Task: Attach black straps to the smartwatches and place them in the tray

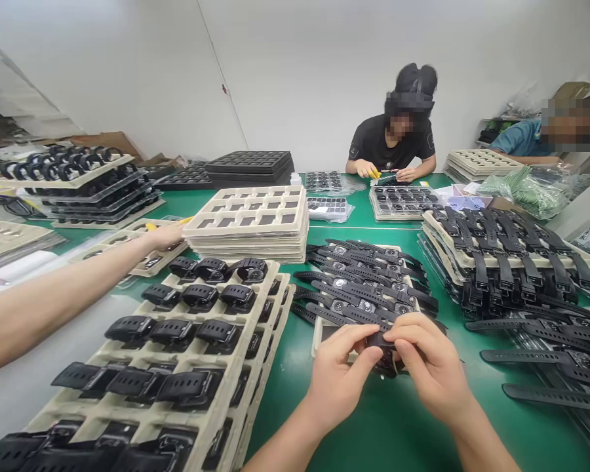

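Note:
My left hand [341,368] and my right hand [427,360] meet at the front, right of the middle, both closed on one black smartwatch [386,362]. Thumbs and fingertips pinch its strap from either side, and the fingers hide much of it. Just beyond them, several smartwatches [366,305] lie in rows with straps spread out on a cream tray [318,337]. To the left of my hands stands a stack of cream trays [236,341], whose top one holds watches with their straps curled round [177,331].
Another person's arm [93,275] reaches in from the left, beside stacked cream trays [248,229]. Across the green table [295,419] a co-worker [396,147] handles something small. More watches with straps [511,249] pile up at right. Black trays [248,167] stand at the back.

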`<control>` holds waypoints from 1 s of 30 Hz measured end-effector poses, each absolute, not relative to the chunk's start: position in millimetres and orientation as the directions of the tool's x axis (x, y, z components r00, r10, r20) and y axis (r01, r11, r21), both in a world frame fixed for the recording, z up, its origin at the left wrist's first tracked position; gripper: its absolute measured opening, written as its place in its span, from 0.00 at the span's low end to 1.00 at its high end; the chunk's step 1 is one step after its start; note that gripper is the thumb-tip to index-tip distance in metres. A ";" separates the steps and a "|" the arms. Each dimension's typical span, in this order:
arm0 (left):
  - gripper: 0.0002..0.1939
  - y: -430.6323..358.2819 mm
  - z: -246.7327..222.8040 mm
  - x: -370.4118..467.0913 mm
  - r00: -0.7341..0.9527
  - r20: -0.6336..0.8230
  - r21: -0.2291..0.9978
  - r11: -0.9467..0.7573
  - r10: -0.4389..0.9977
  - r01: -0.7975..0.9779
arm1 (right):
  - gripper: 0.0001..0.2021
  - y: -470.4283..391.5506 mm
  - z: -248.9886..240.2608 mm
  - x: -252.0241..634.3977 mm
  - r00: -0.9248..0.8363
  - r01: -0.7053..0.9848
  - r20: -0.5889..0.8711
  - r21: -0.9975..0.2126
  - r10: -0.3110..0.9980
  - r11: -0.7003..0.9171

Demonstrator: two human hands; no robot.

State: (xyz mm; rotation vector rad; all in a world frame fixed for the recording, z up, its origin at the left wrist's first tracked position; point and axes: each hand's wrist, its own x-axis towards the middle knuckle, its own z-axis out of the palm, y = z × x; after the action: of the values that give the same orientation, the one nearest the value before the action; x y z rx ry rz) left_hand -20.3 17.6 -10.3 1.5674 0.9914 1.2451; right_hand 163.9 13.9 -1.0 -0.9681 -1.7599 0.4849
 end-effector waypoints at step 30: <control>0.11 19.2 -10.6 -11.0 0.050 0.098 0.984 -0.089 0.994 -0.156 | 0.07 15.6 -12.9 154.2 0.006 0.152 0.485 -0.865 0.874 0.479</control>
State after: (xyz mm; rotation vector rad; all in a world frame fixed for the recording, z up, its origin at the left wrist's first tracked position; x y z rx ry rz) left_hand -11.0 19.2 -10.6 1.1889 1.0071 1.3033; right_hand 154.2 15.6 -12.9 -0.9466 -1.4786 0.7252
